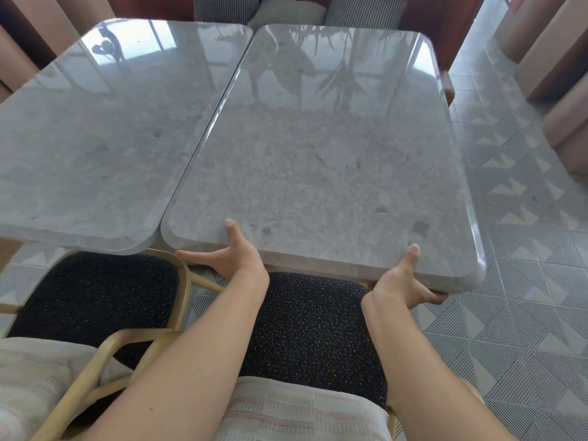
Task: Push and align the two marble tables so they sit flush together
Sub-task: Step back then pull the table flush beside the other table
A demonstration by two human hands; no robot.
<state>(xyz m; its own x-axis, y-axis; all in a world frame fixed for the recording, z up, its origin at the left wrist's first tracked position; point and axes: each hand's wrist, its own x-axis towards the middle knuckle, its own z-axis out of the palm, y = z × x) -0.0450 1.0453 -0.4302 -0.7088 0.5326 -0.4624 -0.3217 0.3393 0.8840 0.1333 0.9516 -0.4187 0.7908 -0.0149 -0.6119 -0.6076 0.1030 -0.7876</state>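
Marble right table (324,160), near edge clasped by left hand (237,254) and right hand (402,281); left table (95,148) lies leftward, seam nearly closed.

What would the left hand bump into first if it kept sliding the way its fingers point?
Probably the near corner of the left marble table; the left hand points leftward along the right marble table edge, though depth is unclear.

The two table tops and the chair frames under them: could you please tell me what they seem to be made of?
Right table top and left table top: apparently polished grey marble or similar stone, mottled and speckled, glossy enough to mirror windows and plants. Chair frames: probably pale bent wood, smooth and curved, though painted metal can't be excluded. Chair seats: dark, speckled woven fabric.
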